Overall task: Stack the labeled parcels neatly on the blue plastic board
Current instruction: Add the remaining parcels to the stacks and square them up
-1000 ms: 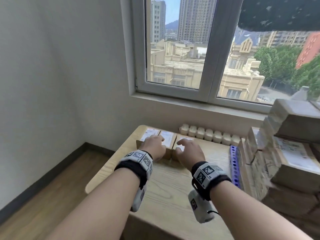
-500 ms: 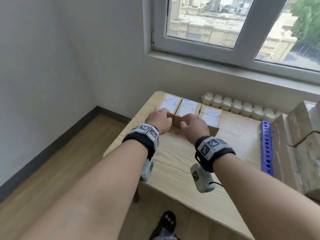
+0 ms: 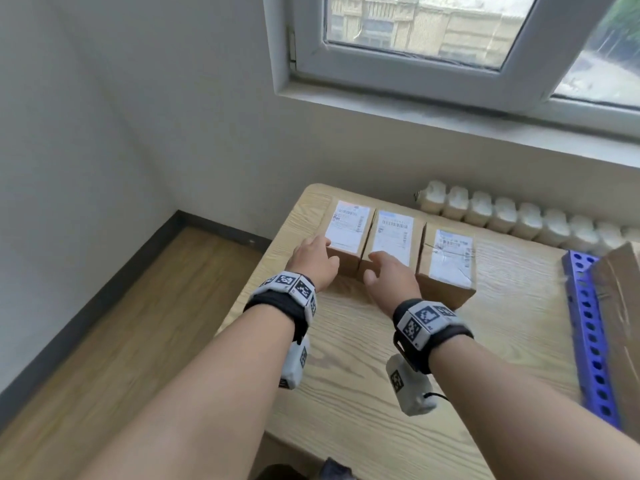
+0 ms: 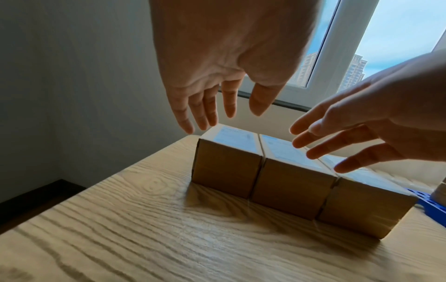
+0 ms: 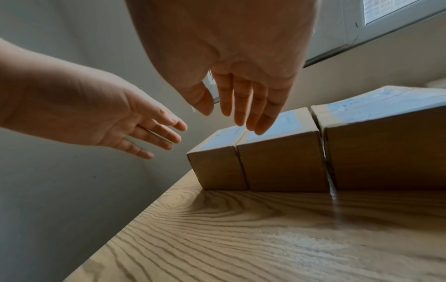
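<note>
Three brown parcels with white labels stand side by side on the wooden table (image 3: 363, 358): left parcel (image 3: 348, 225), middle parcel (image 3: 394, 233), right parcel (image 3: 450, 258). My left hand (image 3: 315, 263) hovers open over the near left corner of the left parcel (image 4: 226, 169), fingers (image 4: 205, 114) straight and just above it. My right hand (image 3: 391, 275) hovers open over the near end of the middle parcel (image 5: 282, 162), fingers (image 5: 241, 106) spread, holding nothing. The blue plastic board (image 3: 588, 341), full of holes, lies at the table's right edge.
A brown carton (image 3: 620, 306) sits on the blue board, cut off by the frame. A white radiator (image 3: 519, 220) runs along the wall behind the table, under the window sill (image 3: 450, 109). The table's left edge (image 3: 249, 292) drops to the wooden floor.
The head view has tilted down, bringing all three parcels into sight. Both hands have drawn back from the parcel tops to their near ends, fingers now straightened above them.
</note>
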Tool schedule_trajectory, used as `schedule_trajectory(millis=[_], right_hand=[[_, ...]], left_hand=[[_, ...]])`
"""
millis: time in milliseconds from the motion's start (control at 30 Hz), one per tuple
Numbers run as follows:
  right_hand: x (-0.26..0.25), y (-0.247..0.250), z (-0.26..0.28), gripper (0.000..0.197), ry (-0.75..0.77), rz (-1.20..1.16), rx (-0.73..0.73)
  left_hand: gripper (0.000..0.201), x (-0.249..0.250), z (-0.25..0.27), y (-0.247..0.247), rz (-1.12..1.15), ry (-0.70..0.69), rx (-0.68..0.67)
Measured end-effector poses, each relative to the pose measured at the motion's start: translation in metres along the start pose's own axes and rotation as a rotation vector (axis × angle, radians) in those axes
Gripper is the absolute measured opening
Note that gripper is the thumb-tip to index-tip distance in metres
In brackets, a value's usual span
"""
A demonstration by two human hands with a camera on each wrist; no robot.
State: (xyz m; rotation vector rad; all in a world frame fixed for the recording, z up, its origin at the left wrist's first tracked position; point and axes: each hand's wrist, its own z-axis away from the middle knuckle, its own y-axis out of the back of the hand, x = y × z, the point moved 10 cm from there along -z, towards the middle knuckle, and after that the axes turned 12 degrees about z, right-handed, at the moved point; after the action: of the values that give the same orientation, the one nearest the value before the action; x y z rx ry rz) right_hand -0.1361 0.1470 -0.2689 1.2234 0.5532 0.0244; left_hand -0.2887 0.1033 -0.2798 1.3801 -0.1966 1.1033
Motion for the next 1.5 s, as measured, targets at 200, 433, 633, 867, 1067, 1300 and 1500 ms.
schedule_trajectory(millis=[200, 433, 633, 867, 1067, 1300, 1500], right_hand=[[-0.009, -0.011, -0.031, 0.046, -0.037, 0.019, -0.021], [-0.020, -0.025, -0.054, 0.050, -0.089, -0.019, -0.032], [-0.018, -0.031, -0.061, 0.051, -0.126, 0.009, -0.026], [-0.009, -0.030, -0.061, 0.047, -0.194, -0.040, 0.013], [-0.001, -0.029, -0.061, 0.043, -0.269, -0.111, 0.044], [-0.003, -0.034, -0.055, 0.044, -0.288, -0.069, -0.014], [0.006, -0.061, -0.032, 0.032, -0.294, -0.015, -0.104]], left_hand=[[0.049, -0.006, -0.047, 0.006, -0.008, 0.010, -0.023], [0.054, -0.014, -0.084, 0.003, 0.010, 0.059, -0.047], [0.050, -0.020, -0.101, -0.011, 0.017, 0.091, -0.090], [0.051, -0.036, -0.114, -0.025, 0.052, 0.146, -0.133], [0.051, -0.045, -0.112, -0.025, 0.110, 0.178, -0.160], [0.053, -0.065, -0.092, -0.020, 0.195, 0.277, -0.263], [0.074, -0.082, -0.065, -0.021, 0.158, 0.345, -0.425]])
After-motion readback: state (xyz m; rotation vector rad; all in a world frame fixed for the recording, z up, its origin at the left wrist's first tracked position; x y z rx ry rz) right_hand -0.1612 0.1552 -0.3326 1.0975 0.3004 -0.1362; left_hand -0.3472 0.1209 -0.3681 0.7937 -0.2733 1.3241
